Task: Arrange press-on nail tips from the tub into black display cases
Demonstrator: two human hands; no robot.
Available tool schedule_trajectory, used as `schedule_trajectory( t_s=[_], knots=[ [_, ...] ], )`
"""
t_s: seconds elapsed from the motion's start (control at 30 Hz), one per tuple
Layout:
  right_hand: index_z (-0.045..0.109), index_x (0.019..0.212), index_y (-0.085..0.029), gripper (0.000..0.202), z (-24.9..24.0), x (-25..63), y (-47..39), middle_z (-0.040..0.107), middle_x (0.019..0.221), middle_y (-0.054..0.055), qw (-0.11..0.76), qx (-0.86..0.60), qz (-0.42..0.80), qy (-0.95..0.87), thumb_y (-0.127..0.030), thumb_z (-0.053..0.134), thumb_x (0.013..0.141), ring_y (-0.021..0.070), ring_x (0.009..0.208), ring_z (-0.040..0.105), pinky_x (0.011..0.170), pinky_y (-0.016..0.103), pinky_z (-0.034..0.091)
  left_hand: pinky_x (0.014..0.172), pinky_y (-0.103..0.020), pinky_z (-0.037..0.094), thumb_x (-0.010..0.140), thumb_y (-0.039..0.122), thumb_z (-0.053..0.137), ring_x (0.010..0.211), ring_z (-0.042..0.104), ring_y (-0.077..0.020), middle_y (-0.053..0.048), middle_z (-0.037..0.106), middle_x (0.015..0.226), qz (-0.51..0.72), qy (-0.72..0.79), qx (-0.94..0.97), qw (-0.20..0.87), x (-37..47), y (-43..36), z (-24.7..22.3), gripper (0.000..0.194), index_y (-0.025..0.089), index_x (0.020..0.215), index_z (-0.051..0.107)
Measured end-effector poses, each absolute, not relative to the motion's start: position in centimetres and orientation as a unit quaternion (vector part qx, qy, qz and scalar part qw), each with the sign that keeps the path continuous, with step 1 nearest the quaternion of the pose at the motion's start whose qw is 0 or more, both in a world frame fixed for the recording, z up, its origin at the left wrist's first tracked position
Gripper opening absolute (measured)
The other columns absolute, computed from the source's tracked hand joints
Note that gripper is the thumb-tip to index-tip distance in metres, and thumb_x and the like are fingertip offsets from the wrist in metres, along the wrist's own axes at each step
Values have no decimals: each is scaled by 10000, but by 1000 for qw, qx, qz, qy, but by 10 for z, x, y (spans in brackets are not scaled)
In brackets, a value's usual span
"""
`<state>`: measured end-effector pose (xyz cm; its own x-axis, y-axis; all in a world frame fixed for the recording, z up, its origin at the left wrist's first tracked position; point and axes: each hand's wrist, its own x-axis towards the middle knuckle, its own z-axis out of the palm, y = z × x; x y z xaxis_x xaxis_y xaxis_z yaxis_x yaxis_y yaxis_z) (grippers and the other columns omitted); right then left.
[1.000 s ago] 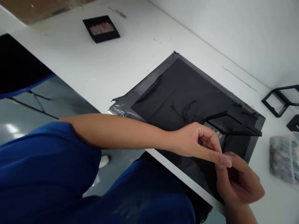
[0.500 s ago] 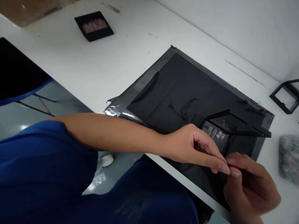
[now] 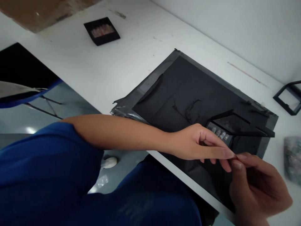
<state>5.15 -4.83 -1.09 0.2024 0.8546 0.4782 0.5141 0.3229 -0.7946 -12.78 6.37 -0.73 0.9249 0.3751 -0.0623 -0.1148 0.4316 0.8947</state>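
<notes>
My left hand (image 3: pixel 204 142) reaches in from the left, thumb and forefinger pinched together. My right hand (image 3: pixel 258 185) meets it fingertip to fingertip, also in a pinch. Between the tips shows a thin dark sliver, too small to name. Just beyond my left hand an open black box (image 3: pixel 215 118) rests on the black mat (image 3: pixel 207 88). Several false nails (image 3: pixel 221 133) lie in a row inside it, partly hidden by my fingers. Its raised lid (image 3: pixel 237 124) has a clear window and leans to the right.
A second black box (image 3: pixel 102 40) with pinkish nails lies at the far left of the white table (image 3: pixel 131 59). On the right are a black frame (image 3: pixel 285 100) and a clear bag (image 3: pixel 293 158) of small pieces. Brown cardboard (image 3: pixel 44 14) stands at the upper left.
Both hands have shifted slightly right, still pinched together, and the left fingers below the thumb now show. The whole view has moved a little; the boxes and mat stay in place.
</notes>
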Motion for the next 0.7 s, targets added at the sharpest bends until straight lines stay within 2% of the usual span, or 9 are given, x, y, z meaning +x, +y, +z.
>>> schedule_trajectory(
  t_s=[0.07, 0.17, 0.3, 0.47, 0.7],
  knots=[
    [741, 1049, -194, 298, -10, 49, -45, 704, 824, 2, 550, -560, 122, -608, -36, 759, 797, 126, 695, 634, 574, 266, 503, 618, -101, 514, 975, 450, 595, 797, 644, -40, -43, 798, 986, 124, 135, 509, 841, -128, 64, -7, 329, 191, 1105, 751],
    [758, 1030, -196, 258, -9, 47, -43, 703, 811, 4, 552, -556, 119, -610, -67, 767, 808, 124, 696, 634, 564, 254, 491, 606, -112, 515, 891, 461, 713, 813, 672, -56, -22, 792, 894, 141, 140, 477, 856, -127, 61, -11, 299, 204, 1028, 777],
    [766, 1094, -228, 285, -6, 46, -45, 706, 831, 20, 538, -545, 135, -628, -120, 764, 830, 146, 687, 632, 535, 274, 479, 751, -162, 574, 761, 359, 852, 855, 711, -75, -7, 783, 858, 211, 135, 433, 866, -126, 55, -17, 214, 196, 889, 796],
    [730, 1230, -285, 451, -2, 49, -48, 710, 862, 23, 502, -554, 142, -649, -154, 799, 804, 170, 703, 636, 534, 301, 513, 719, -193, 575, 774, 355, 840, 835, 700, -84, 10, 743, 844, 183, 149, 421, 876, -126, 57, -17, 204, 210, 902, 774],
    [718, 1266, -294, 490, -1, 45, -46, 681, 869, 27, 505, -541, 154, -655, -125, 787, 811, 163, 709, 614, 561, 299, 503, 775, -198, 544, 793, 374, 825, 798, 651, -61, 19, 709, 826, 130, 136, 409, 893, -126, 59, -15, 217, 188, 859, 733]
  ],
)
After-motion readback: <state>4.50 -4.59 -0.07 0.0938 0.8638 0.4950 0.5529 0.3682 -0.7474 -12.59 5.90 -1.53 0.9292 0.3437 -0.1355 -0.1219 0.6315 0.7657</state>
